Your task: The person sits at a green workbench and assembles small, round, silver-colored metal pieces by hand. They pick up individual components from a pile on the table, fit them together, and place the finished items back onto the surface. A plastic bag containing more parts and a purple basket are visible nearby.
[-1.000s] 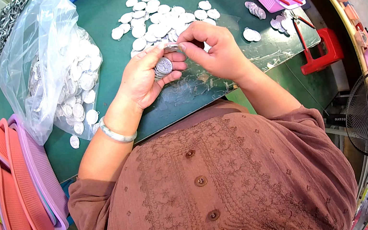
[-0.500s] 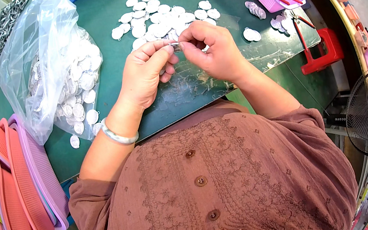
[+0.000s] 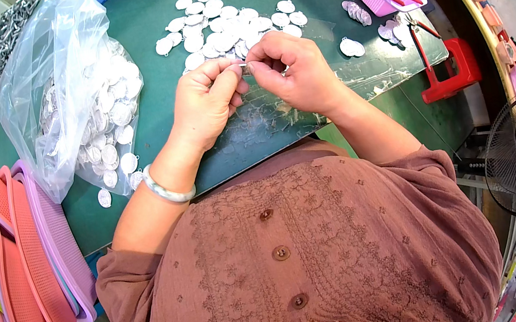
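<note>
Small silver metal ring piece (image 3: 243,65), light, stiff and fiddly by the look of it, pinched at its ends between left hand (image 3: 206,98) and right hand (image 3: 291,73) fingertips above the green tabletop (image 3: 139,24)

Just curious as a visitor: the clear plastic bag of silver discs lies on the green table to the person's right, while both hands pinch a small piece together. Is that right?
Not quite. The head view shows the clear plastic bag on the person's left, not right. The rest holds: it lies on the green table, and the left hand and right hand pinch a small piece.
</note>
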The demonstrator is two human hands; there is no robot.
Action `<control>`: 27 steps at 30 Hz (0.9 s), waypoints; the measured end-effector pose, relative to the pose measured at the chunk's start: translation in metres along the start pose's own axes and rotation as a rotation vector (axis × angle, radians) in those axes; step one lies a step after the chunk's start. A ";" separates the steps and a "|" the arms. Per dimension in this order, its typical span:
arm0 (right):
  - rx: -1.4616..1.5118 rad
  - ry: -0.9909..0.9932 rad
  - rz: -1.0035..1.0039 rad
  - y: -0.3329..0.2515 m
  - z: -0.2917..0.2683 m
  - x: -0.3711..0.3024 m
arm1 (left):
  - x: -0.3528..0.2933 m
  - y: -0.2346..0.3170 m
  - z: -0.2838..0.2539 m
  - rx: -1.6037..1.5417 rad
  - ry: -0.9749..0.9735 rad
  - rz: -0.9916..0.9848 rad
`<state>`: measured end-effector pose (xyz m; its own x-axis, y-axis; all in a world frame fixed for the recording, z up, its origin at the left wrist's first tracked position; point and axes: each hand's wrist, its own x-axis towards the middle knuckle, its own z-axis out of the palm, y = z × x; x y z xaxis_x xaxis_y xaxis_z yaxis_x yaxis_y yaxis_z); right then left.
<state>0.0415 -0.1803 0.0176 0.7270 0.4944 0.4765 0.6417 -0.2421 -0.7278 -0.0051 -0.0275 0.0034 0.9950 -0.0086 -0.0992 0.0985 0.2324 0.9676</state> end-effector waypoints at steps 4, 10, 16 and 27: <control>0.129 -0.049 0.120 -0.004 -0.005 0.001 | 0.002 0.000 -0.004 -0.147 -0.059 -0.082; -0.133 -0.060 0.140 0.020 -0.014 0.023 | 0.008 0.000 -0.014 -0.512 -0.043 -0.202; -0.502 -0.308 -0.043 0.036 -0.005 0.054 | 0.015 -0.003 -0.029 -0.693 -0.095 -0.210; -0.520 -0.450 -0.133 0.041 0.003 0.070 | 0.015 -0.001 -0.028 -0.506 0.045 -0.225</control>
<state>0.1185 -0.1530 0.0196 0.5340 0.8182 0.2128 0.8337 -0.4678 -0.2935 0.0098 -0.0003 -0.0052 0.9476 -0.0733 -0.3110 0.2782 0.6679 0.6903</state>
